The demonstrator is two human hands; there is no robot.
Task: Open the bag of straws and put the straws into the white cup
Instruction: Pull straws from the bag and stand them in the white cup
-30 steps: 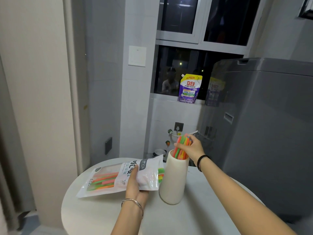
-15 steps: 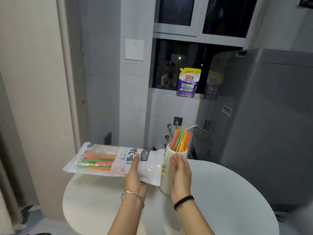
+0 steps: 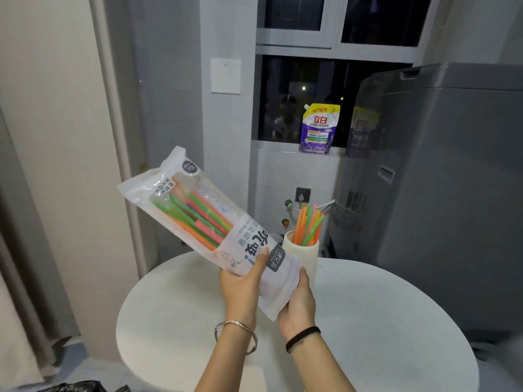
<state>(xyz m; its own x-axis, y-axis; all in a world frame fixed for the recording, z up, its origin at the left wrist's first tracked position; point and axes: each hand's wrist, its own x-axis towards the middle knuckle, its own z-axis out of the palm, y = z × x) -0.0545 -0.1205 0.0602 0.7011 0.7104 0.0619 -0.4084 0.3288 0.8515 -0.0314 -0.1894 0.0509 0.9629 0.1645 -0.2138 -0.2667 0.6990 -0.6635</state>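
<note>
A clear and white bag of straws (image 3: 203, 219) is held up above the round white table (image 3: 368, 321), tilted with its far end up to the left and its lower end toward me. Several orange, green and pink straws lie inside its upper half. My left hand (image 3: 243, 287) grips the bag near its lower end, thumb over the printed front. My right hand (image 3: 298, 301) holds the bag's lower end from the right. The white cup (image 3: 307, 254) stands upright on the table behind my hands, with several coloured straws (image 3: 308, 224) sticking out of it.
A grey washing machine (image 3: 441, 193) stands close on the right of the table. A purple detergent pouch (image 3: 318, 128) sits on the window sill behind. A wall and door frame (image 3: 113, 137) are on the left, with a curtain at the far left.
The bag rose off the table and tilted, far end up. My right hand left the straws in the cup, came down in front of it and took the bag's lower end.
</note>
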